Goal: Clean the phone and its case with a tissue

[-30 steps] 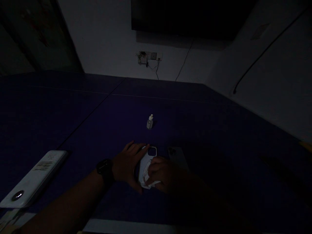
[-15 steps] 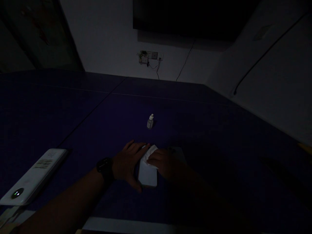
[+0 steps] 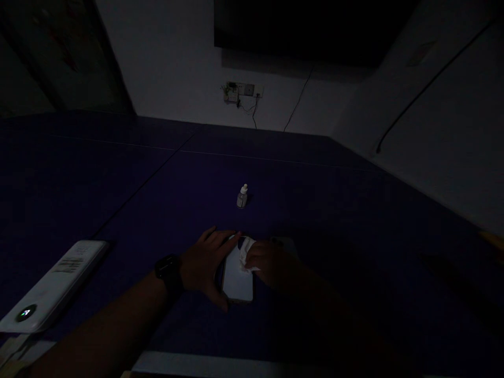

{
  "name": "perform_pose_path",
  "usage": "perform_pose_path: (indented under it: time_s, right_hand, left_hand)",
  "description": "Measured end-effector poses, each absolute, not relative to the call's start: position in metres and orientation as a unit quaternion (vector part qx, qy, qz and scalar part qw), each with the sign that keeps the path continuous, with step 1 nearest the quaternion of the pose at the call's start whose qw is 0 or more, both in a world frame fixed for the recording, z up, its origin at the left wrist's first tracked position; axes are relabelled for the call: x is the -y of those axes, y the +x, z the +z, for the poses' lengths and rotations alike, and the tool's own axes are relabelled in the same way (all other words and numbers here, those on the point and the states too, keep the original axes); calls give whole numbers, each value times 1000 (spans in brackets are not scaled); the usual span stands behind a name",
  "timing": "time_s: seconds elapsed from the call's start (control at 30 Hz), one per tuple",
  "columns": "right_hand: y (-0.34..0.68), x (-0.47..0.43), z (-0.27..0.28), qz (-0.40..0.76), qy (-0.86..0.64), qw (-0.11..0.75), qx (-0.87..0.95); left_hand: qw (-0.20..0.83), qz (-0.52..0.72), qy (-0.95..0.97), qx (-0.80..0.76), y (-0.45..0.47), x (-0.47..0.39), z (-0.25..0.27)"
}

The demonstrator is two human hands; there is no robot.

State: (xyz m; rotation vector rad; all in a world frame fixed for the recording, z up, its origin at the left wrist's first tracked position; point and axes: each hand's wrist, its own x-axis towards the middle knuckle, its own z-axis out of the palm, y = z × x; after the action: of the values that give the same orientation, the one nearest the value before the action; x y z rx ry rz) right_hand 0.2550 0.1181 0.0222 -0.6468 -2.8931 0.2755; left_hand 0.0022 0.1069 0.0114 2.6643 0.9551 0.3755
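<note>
A pale-backed smartphone (image 3: 238, 286) lies flat on the dark blue tabletop. My left hand (image 3: 205, 265), wearing a black watch at the wrist, braces it: the thumb is at its lower left edge and the fingers reach over its top. Pinched in my right hand (image 3: 268, 262) is a crumpled white tissue (image 3: 247, 249), pressed on the upper right of the phone's back. Another phone (image 3: 290, 245) with camera lenses lies just right of that hand, partly hidden by it. Beyond both hands stands a small clear dropper bottle (image 3: 242, 197) with a white cap.
At the left lies a white power bank (image 3: 55, 283) with a lit display and a cable at its near end. Wall sockets (image 3: 240, 90) with cords sit under a dark screen (image 3: 307, 31). A dark long object rests at the right. The room is very dim.
My right hand and the tissue have shifted slightly right across the phone's back, uncovering part of its camera area. The left hand stays in place.
</note>
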Motion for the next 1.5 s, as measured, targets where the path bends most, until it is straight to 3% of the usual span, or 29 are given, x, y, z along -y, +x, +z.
perform_pose_path:
  time_s: [0.63,1.5]
  right_hand:
    - [251,-111,22,76,-201,120,969]
    - [255,-101,42,125,-105,78,983]
  left_hand:
    - [137,124,925,-331,2,-107,12]
    - [136,125,925,-332,1,-107,10]
